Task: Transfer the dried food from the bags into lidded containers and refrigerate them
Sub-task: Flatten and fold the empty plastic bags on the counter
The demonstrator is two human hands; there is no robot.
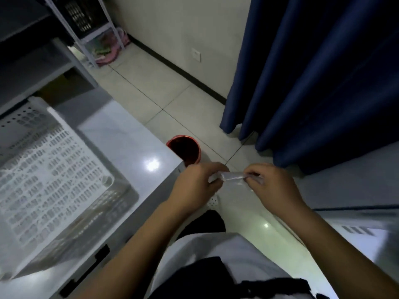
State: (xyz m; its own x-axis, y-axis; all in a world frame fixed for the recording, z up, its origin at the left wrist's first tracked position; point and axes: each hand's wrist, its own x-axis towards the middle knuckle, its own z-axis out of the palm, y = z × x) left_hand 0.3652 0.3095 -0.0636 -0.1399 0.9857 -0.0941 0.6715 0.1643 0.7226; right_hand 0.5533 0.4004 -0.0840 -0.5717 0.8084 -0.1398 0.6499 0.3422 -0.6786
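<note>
Apparently we are late on: left hand (199, 182) and right hand (268, 184) each hold a pinching grip on the clear bag (234, 180) above the floor, seemingly empty; no containers visible.

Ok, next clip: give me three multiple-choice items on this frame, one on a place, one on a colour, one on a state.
1. Where is the red bin?
A. on the floor by the counter corner
B. on the counter
C. inside the white basket

2. What colour is the curtain?
A. green
B. dark blue
C. white

3. How is the clear plastic bag held?
A. left hand only
B. lying untouched
C. pinched by both hands

Key: 1 A, it stands on the tiles past the counter edge. 2 B, its folds are navy. 3 C, the left hand and right hand grip its top.
</note>
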